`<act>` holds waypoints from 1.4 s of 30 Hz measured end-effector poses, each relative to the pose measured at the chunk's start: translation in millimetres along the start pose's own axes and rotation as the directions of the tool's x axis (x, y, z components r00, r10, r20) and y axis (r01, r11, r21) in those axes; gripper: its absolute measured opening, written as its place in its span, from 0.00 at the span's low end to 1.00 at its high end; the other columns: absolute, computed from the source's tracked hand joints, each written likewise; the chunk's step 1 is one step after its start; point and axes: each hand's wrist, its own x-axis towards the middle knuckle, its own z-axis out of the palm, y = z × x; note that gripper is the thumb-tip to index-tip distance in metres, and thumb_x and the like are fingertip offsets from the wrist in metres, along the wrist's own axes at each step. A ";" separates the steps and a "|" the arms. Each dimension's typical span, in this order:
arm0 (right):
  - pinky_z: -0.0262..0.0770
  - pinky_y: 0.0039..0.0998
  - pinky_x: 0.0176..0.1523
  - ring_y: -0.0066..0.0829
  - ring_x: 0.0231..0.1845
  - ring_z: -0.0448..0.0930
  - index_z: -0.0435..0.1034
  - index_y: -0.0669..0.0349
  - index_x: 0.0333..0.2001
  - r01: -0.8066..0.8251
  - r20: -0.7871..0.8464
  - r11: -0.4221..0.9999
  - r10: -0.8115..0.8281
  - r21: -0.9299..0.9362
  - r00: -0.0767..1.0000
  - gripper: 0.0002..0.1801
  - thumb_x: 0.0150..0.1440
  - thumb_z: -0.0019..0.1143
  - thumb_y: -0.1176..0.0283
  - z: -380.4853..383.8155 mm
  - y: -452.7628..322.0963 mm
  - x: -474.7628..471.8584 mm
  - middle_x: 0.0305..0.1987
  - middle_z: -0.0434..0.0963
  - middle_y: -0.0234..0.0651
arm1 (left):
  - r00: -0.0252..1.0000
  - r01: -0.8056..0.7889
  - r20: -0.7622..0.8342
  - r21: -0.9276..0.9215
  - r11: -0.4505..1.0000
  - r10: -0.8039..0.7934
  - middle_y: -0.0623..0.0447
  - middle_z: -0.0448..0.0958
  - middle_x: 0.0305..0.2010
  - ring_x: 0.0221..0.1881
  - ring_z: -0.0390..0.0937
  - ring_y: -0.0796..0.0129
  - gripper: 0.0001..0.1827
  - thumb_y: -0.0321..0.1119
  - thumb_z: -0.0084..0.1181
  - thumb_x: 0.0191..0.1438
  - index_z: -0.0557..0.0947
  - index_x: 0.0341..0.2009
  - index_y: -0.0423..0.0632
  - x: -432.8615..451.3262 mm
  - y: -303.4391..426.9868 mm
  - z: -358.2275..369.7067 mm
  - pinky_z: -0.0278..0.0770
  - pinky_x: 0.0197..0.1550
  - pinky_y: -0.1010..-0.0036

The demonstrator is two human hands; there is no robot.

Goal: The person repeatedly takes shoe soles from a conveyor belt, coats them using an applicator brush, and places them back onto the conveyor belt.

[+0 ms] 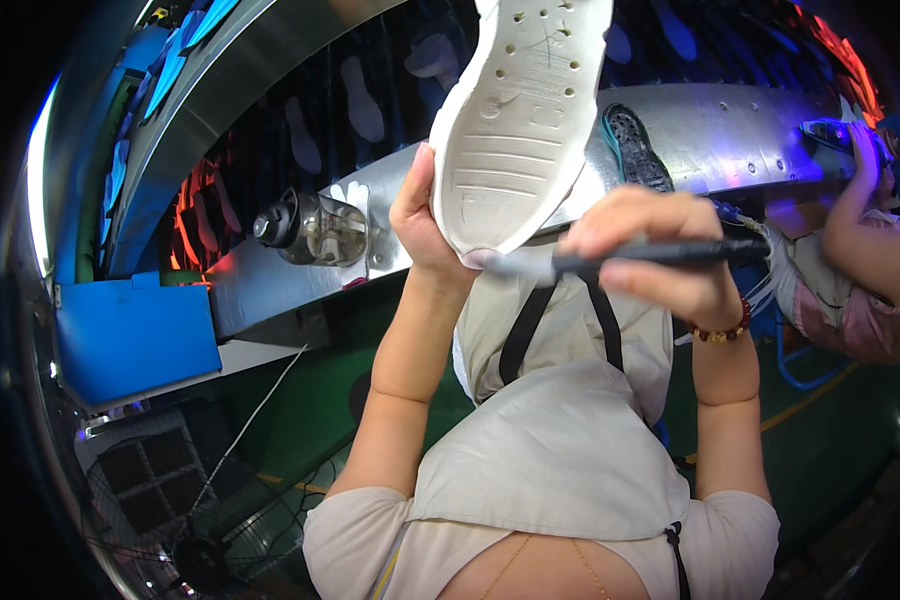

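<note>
My left hand (427, 225) grips a white moulded shoe sole (510, 161) by its left edge, near the rounded heel end. The sole is tilted up, its ribbed and perforated face towards me. Between the fingers and thumb of my right hand (649, 244) is a slim tool with a dark handle (574, 263), probably a brush. Its pale tip is blurred by motion and lies over the heel rim, where a wet-looking, faintly pink patch (478, 259) shows. Whether the tip touches the rim is hard to tell.
A black-and-teal sole (637, 146) rests on the metal bench (720, 120). Further left lie a water bottle (326, 229) and a white glove (356, 196). Several insoles (364, 101) are on the dark conveyor beyond. A co-worker's arm (844, 225) is at right, a fan (199, 559) at lower left.
</note>
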 end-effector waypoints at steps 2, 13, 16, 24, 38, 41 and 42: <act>0.69 0.20 0.30 0.22 0.27 0.75 0.73 0.66 0.31 -0.098 -0.083 0.986 0.087 -0.137 0.993 0.09 0.43 0.58 0.77 -1.5 2.3 0.6 0.30 0.76 0.38 | 0.999 0.025 0.027 -0.069 0.997 -0.023 0.43 0.70 0.49 0.47 0.71 0.56 0.25 0.44 0.33 0.57 0.67 0.51 0.38 2.1 -0.5 0.5 0.66 0.53 0.66; 0.72 0.22 0.31 0.28 0.27 0.79 0.73 0.65 0.33 -0.023 0.335 0.978 0.093 -0.206 0.938 0.10 0.43 0.59 0.78 -17.9 -1.0 10.4 0.30 0.78 0.38 | 0.800 0.600 -0.186 0.228 0.767 -0.570 0.42 0.74 0.40 0.38 0.76 0.60 0.22 0.42 0.41 0.54 0.71 0.46 0.36 7.3 14.6 9.1 0.73 0.44 0.69; 0.73 0.25 0.36 0.32 0.33 0.78 0.73 0.65 0.34 -0.026 0.587 0.975 0.153 -0.220 0.795 0.11 0.43 0.58 0.79 -22.2 -11.0 16.6 0.32 0.78 0.41 | 0.738 0.675 -0.359 0.392 0.625 -0.572 0.43 0.73 0.40 0.36 0.75 0.64 0.22 0.42 0.47 0.52 0.71 0.44 0.37 -3.4 14.6 10.4 0.75 0.37 0.74; 0.68 0.16 0.22 0.16 0.17 0.73 0.73 0.64 0.36 -0.056 0.555 0.980 0.156 -0.192 0.817 0.11 0.45 0.58 0.76 -28.8 7.2 1.0 0.27 0.77 0.34 | 0.607 0.791 -0.475 0.432 0.433 -0.637 0.41 0.72 0.41 0.37 0.75 0.61 0.26 0.47 0.51 0.50 0.71 0.45 0.38 -10.7 20.0 13.6 0.76 0.37 0.70; 0.67 0.14 0.19 0.13 0.17 0.71 0.74 0.64 0.36 -0.501 0.340 0.830 0.557 -0.244 0.758 0.11 0.45 0.55 0.80 -52.1 -21.4 1.9 0.30 0.77 0.33 | 0.623 0.782 -0.434 0.310 0.542 -0.651 0.35 0.70 0.41 0.35 0.76 0.49 0.30 0.50 0.47 0.48 0.68 0.46 0.34 -24.1 32.9 11.2 0.78 0.31 0.54; 0.67 0.14 0.19 0.12 0.17 0.71 0.74 0.64 0.35 -0.526 0.452 0.814 0.576 -0.245 0.681 0.11 0.45 0.56 0.80 -53.7 -19.0 -1.5 0.29 0.77 0.32 | 0.633 0.774 -0.416 0.330 0.540 -0.653 0.34 0.69 0.42 0.38 0.75 0.46 0.31 0.50 0.47 0.48 0.67 0.47 0.35 -27.6 37.3 12.9 0.77 0.33 0.50; 0.66 0.13 0.18 0.12 0.16 0.71 0.75 0.63 0.35 -0.473 0.478 0.846 0.531 -0.247 0.700 0.11 0.44 0.57 0.80 -55.4 -18.3 -4.8 0.28 0.77 0.31 | 0.632 0.775 -0.416 0.325 0.542 -0.654 0.34 0.69 0.42 0.38 0.74 0.46 0.31 0.50 0.47 0.48 0.67 0.48 0.35 -30.6 38.1 12.5 0.77 0.33 0.49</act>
